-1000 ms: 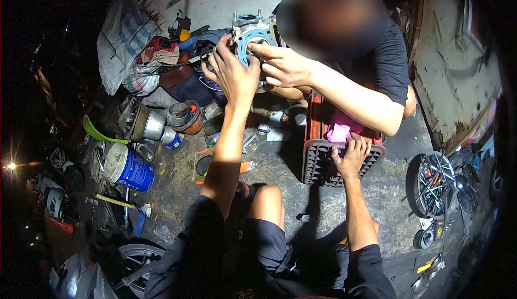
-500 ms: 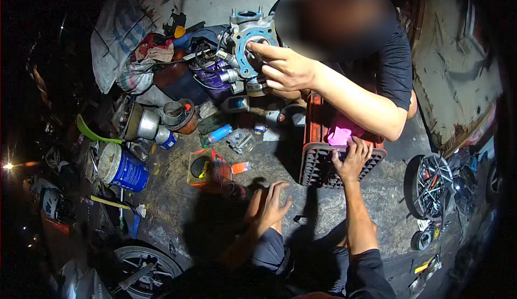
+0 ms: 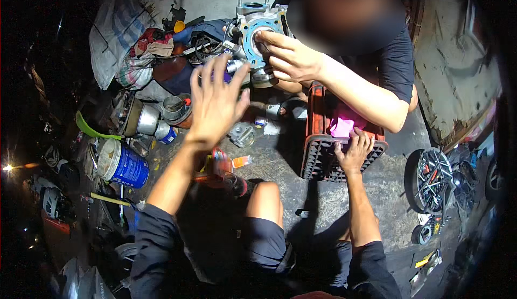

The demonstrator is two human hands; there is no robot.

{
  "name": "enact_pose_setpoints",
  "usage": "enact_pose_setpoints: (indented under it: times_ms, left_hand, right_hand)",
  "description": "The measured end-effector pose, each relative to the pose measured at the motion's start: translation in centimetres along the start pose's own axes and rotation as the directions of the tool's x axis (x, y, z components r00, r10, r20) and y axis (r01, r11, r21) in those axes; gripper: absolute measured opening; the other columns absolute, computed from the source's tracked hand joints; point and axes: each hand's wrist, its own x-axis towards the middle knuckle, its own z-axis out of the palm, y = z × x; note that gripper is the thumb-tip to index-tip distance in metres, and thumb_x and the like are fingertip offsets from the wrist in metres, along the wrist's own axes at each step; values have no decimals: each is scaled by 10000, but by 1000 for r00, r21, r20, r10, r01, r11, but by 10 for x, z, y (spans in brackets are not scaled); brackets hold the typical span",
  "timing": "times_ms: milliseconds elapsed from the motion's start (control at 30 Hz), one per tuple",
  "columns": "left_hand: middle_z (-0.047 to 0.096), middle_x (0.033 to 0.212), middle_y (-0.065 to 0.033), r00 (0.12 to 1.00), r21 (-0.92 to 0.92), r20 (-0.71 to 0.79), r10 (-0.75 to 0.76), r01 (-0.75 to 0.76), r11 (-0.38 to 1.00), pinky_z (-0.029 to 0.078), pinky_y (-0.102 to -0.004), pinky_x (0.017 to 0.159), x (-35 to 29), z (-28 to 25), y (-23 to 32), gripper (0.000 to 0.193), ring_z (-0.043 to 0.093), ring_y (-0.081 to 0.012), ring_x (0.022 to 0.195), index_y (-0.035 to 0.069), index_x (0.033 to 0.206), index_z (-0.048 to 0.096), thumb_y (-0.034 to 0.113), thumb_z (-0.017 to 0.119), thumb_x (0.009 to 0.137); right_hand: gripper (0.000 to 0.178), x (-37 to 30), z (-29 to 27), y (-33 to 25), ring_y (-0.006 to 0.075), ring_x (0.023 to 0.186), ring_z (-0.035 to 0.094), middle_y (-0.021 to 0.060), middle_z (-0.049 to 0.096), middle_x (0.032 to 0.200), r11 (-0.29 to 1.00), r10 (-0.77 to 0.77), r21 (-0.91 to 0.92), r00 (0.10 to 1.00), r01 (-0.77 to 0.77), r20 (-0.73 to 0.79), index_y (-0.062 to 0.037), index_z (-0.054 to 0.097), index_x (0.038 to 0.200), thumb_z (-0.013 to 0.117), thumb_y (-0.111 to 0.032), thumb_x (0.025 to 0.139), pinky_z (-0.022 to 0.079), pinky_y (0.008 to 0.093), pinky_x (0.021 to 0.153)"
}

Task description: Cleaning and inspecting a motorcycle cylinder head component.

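Note:
My left hand (image 3: 214, 102) is raised with its fingers spread, holding nothing, in front of an engine cylinder block (image 3: 252, 32). This grey metal block has a blue-coated face around a round bore. Another person's hand (image 3: 293, 56) reaches across from the right with fingers at the bore. My right hand (image 3: 355, 152) grips the near rim of a red plastic crate (image 3: 315, 137), thumb apart and fingers curled over the edge. Beside those fingers, a bright pink cloth-like piece (image 3: 342, 127) lies in the crate. Where the block rests is hidden.
At left stand a blue bucket (image 3: 129, 165), metal pots (image 3: 147, 120) and a yellow-handled tool (image 3: 109, 199). A metal part (image 3: 241, 136) and an orange packet (image 3: 242, 161) lie on the floor. A wheel (image 3: 431, 183) filled with tools stands right. The other person sits beyond the crate.
My left hand has risen from beside my knee, forward and left toward the block, its fingers spreading. My right hand stays on the crate rim. The block and the other person's hand shift slightly right.

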Motion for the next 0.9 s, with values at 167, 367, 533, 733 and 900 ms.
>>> enact_pose_setpoints:
  times_ms: [167,367,533,733,900]
  left_hand:
    - [424,1397,-96,967,172,-47,250,-239,956,263,-494,1080,42,-6,-37,427,360,-277,1307,270,1244,582,396,619,838]
    - [411,1427,-91,957,246,-37,288,-270,931,258,-497,1091,58,-5,-32,432,336,-264,1342,260,1253,580,413,588,849]
    - [384,1458,-90,956,308,-9,292,-275,911,249,-502,1104,66,0,-32,446,301,-266,1373,254,1262,577,439,573,856]
    - [379,1465,-84,949,302,-19,315,-295,907,252,-494,1105,68,1,-30,418,304,-254,1373,255,1214,601,447,594,843]
    - [396,1445,-99,951,244,-17,310,-297,923,277,-490,1074,64,11,-22,408,336,-268,1344,214,1154,619,438,631,814]
  right_hand:
    - [535,2,-1,-4,304,1220,436,110,523,1210,1000,13,19,1000,-13,0,-76,535,1128,654,-440,754,176,534,1112]
    - [541,0,-1,-2,305,1213,440,108,519,1217,1000,17,12,1000,-17,14,-80,535,1134,658,-445,753,192,536,1094]
    - [572,-1,3,-2,293,1180,466,105,530,1192,1000,9,4,1000,-9,-7,-91,547,1135,638,-506,753,204,536,1085]
    - [548,-1,3,-3,301,1191,448,104,525,1200,1000,12,27,1000,-12,-23,-79,535,1133,658,-453,751,197,531,1093]
    - [571,-2,6,2,285,1167,477,89,542,1183,1000,9,12,999,-9,-43,-103,561,1149,647,-493,740,215,524,1079]
